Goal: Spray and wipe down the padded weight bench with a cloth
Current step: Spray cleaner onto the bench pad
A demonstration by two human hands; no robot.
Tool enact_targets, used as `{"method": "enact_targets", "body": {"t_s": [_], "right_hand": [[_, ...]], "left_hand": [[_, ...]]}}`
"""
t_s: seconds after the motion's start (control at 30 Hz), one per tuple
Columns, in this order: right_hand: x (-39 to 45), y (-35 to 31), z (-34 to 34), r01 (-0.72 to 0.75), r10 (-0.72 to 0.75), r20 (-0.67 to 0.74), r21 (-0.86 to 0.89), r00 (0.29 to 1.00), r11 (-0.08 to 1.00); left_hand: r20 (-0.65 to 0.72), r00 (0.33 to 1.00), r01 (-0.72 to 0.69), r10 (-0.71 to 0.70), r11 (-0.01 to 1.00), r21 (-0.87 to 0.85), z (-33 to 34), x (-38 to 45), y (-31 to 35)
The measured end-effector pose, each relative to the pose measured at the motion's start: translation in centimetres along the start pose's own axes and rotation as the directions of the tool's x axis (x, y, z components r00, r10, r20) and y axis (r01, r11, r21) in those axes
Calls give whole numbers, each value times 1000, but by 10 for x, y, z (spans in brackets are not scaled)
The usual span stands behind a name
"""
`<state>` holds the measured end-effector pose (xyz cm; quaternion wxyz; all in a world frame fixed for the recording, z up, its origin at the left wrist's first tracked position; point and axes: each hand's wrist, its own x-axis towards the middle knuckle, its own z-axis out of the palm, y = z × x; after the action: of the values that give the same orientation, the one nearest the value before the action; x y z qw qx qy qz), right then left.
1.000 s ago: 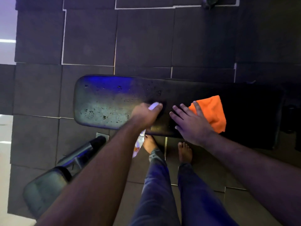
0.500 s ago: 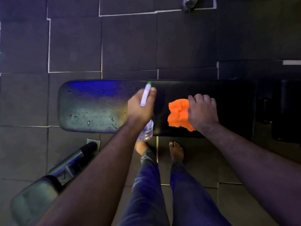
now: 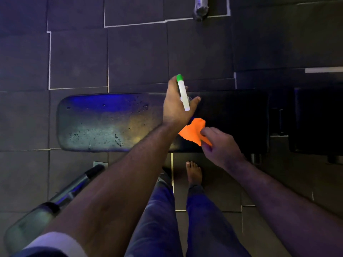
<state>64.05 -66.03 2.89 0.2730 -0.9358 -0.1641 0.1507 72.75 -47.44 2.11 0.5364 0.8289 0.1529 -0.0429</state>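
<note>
A long black padded bench lies across the floor in front of me, its left half wet with droplets. My left hand hovers over the bench's middle, gripping a spray bottle with a white head and green tip that points away from me. My right hand pinches an orange cloth, lifted in a bunch just above the near edge of the bench. The bottle's body is hidden behind my left hand.
Dark rubber floor tiles surround the bench. A second padded seat with a metal frame stands at the lower left near my leg. My bare foot is beside the bench's near edge. A small grey object lies at the far top.
My left hand has raised the spray bottle and moved it farther over the bench. My right hand gathered the flat orange cloth and lifted it toward the near edge.
</note>
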Motion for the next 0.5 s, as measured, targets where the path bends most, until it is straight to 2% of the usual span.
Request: {"method": "enact_targets", "body": {"t_s": [0.1, 0.27, 0.33, 0.4, 0.43, 0.5], "right_hand": [[-10, -11, 5, 44, -47, 55, 49, 997, 998], [-8, -52, 18, 223, -235, 129, 105, 963, 969], [-1, -74, 26, 214, -236, 142, 156, 961, 964], [9, -99, 36, 197, -228, 121, 223, 966, 955], [15, -110, 41, 200, -232, 100, 255, 968, 946], [30, -133, 51, 215, -247, 77, 292, 966, 932]], "left_hand": [[36, 999, 26, -26, 1000, 18, -14, -9, -7], [21, 999, 27, -26, 998, -56, -72, -55, -33], [180, 982, 86, -60, 986, -143, -109, -76, -48], [426, 896, 233, -122, 947, -219, -148, -96, -61], [507, 851, 280, -133, 933, -225, -166, -105, -68], [539, 826, 288, -163, 945, -156, -197, -120, -85]]}}
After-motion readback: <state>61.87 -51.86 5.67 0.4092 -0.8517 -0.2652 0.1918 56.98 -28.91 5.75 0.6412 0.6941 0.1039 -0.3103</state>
